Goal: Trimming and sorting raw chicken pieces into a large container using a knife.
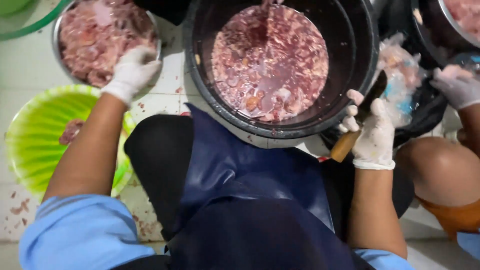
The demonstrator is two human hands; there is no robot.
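Blue sleeves and dark apron (240, 200) nearest camera, person seated over white tiled floor (25, 65). Right hand (372, 135), white-gloved, clamped on wooden-handled knife (352, 132), blade pointing up toward plastic bag (400, 75). Left hand (131, 72), white-gloved, fingers curled at rim of metal bowl (65, 30) full of pink meat pieces; grip on meat cannot tell. Green basin (35, 135) under left forearm, 1 meat scrap inside. Black tub (360, 65) ahead, between both hands, holding meat in reddish liquid. Another person's gloved hand (457, 85) far right.
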